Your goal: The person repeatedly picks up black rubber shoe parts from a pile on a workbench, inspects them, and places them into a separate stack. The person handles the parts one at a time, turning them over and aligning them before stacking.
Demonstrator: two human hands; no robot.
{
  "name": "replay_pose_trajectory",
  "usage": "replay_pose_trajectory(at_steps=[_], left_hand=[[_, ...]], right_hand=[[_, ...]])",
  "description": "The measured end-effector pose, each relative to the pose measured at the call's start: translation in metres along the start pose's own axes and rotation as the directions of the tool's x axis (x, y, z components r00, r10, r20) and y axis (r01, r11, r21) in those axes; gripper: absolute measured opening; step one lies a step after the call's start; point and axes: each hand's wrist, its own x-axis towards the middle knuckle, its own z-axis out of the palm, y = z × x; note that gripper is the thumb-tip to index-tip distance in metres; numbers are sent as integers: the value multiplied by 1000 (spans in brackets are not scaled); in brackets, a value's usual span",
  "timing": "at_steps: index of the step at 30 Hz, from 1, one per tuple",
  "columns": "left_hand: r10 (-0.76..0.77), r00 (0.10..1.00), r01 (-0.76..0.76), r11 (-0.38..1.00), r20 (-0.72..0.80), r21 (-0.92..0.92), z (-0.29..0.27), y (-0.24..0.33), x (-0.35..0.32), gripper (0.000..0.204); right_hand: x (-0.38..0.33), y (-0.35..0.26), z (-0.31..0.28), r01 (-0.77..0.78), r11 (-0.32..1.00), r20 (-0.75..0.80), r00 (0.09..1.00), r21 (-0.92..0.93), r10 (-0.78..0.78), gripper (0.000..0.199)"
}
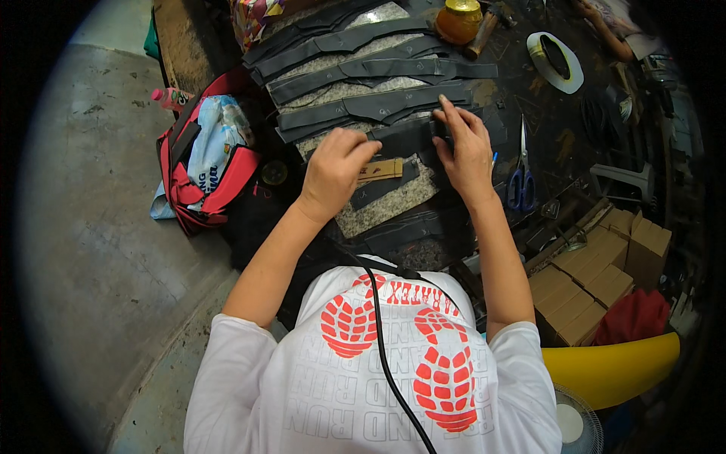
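Both my hands hover over the worktable with a dark strip (404,141) between them. My left hand (333,172) is closed, thumb and forefinger pressed together beside the strip; what they pinch, if anything, is hidden. On the right, my right hand (466,147) has its index finger stretched out and its thumb apart, near the strip's end. Below them lies a brown pattern piece (380,170) with marks on it, on a dark flat piece atop a speckled stone slab (389,210). Beyond the hands, several dark strips (378,105) with pale chalk marks lie in overlapping rows.
Blue-handled scissors (522,185), a tape roll (556,62), an amber jar (458,21) and a hammer (482,34) lie on the table's right side. A red bag (231,170) sits at left. Cardboard boxes (582,284) stand at right. Another person's arm (609,34) shows far right.
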Motion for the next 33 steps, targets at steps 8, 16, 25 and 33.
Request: replay_pose_trajectory(at_steps=[8,16,25,33], left_hand=[[-122,992,119,990,43,80,5,-11,12,23],[-120,989,93,961,91,259,7,-2,10,25],[-82,996,73,973,31,220,-6,7,-1,26],[-143,976,117,980,164,163,-14,20,-25,30]], right_hand=[[5,10,-2,-67,997,-115,991,38,71,75],[-17,13,-18,-60,997,-73,995,48,64,65],[-54,6,-37,-72,997,15,997,23,71,61],[-71,-2,-36,-93,994,-37,995,64,96,58]])
